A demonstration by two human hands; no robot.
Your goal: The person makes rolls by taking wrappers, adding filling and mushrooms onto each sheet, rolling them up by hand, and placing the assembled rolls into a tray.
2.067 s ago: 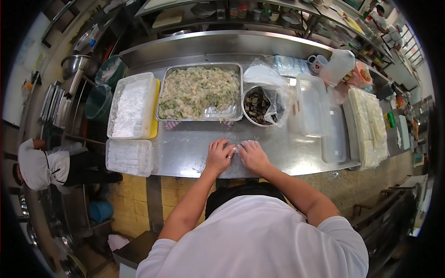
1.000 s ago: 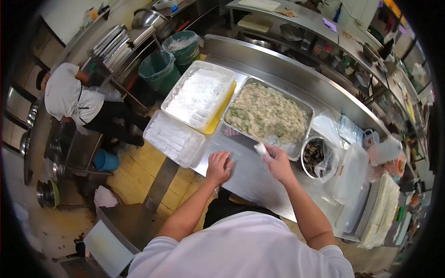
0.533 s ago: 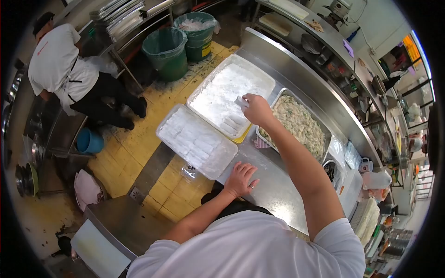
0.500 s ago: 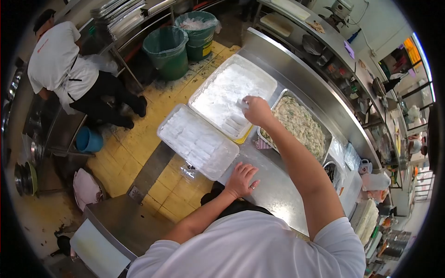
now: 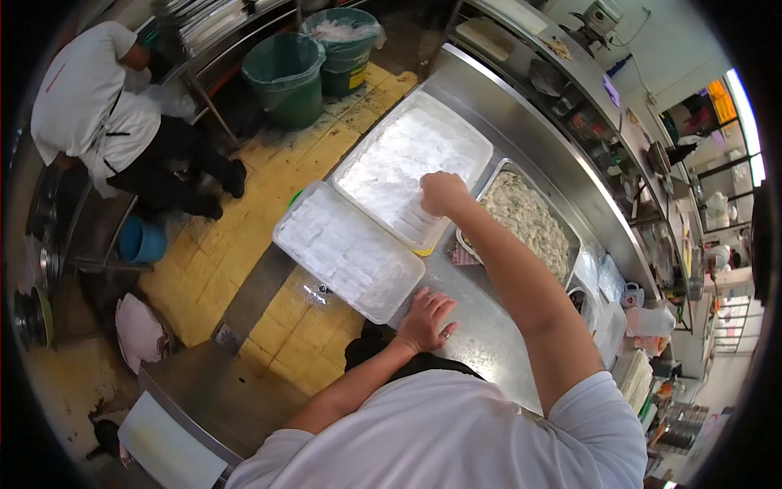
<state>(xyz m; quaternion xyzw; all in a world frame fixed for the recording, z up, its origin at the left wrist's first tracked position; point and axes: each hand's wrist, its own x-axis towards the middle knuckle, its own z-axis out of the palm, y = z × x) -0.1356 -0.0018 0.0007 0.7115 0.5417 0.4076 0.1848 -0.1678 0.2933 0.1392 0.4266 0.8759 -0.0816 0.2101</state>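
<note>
From my end of the head feed, I have the right hand (image 5: 444,194) over the large tub (image 5: 481,155), its fingers (image 5: 427,191) curled in narrow with the tips toward the white powder (image 5: 391,159). I cannot tell whether they pinch anything; the back of the hand hides it. Directly below those fingers, a short row of white-coated rolls (image 5: 411,218) lies in the powder, just beside the hand.

I have the left hand (image 5: 427,320) resting on the metal table (image 5: 489,338), fingers loosely spread, a ring (image 5: 445,334) on one of them, nothing in their grasp that I can see. Just left of these fingers sits the smaller tub (image 5: 381,306), laid with close rows of white-dusted pieces (image 5: 342,244); it stands beside the large one.

To the right of the right fingers, partly behind the forearm, is the metal tray (image 5: 498,167) of pale, green-flecked mixture (image 5: 525,220), a patterned cloth (image 5: 464,255) showing at its near edge. Well beyond the fingers, to the left, I see two green bins (image 5: 285,90) and another person (image 5: 90,106) bending forward.
</note>
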